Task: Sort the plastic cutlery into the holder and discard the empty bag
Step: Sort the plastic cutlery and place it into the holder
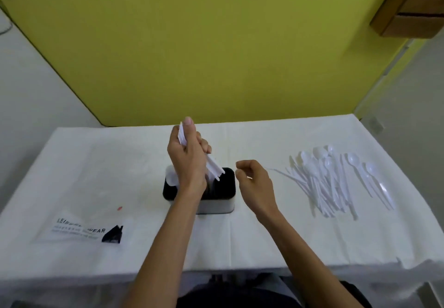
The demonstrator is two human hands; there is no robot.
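Note:
My left hand point(188, 154) grips a bunch of white plastic forks point(213, 167), tilted with their tines down over the black-topped cutlery holder point(225, 197) at the table's middle. A white piece stands in the holder's left compartment point(171, 175). To the holder's right, my right hand point(254, 182) hovers with fingers loosely curled and nothing in it. A pile of white plastic spoons and other cutlery point(331, 182) lies on the right side of the table. The empty clear bag point(81, 228) with black print lies flat at the front left.
A white cloth covers the table point(252, 242). A yellow-green wall stands behind it, and a wooden shelf point(413, 7) hangs at the upper right. A small red speck point(119, 208) lies near the bag.

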